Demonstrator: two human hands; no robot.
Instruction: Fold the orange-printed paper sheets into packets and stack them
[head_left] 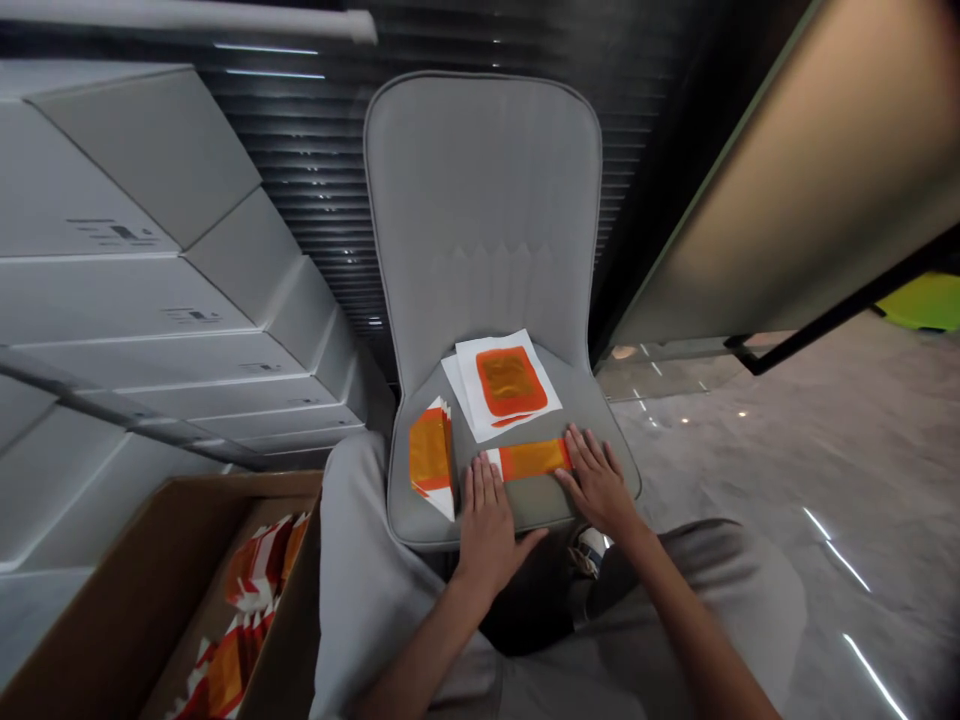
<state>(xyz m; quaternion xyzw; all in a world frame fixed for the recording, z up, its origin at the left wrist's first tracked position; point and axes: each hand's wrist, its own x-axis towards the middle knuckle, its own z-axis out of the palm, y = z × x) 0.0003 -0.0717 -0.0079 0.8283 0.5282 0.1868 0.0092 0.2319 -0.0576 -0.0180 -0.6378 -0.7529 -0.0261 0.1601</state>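
Observation:
A folded orange-and-white strip [534, 459] lies flat across the front of the grey chair seat [525, 508]. My left hand [489, 520] rests flat on its left end, fingers straight and thumb spread. On its right end lies my right hand [598, 483], fingers stretched out and the thumb apart. Behind the strip are white sheets [480, 352] stacked loosely, the top one bearing an orange square [511, 382]. Left of my left hand, several folded orange-and-white pieces [430, 452] sit together near the seat's left edge.
At the lower left stands an open cardboard box [180, 487] holding more folded orange-and-white pieces [259, 565]. White boxes [120, 290] are stacked on the left. The chair's backrest [484, 200] rises behind the sheets. A panel with a dark handle [862, 308] is at the right.

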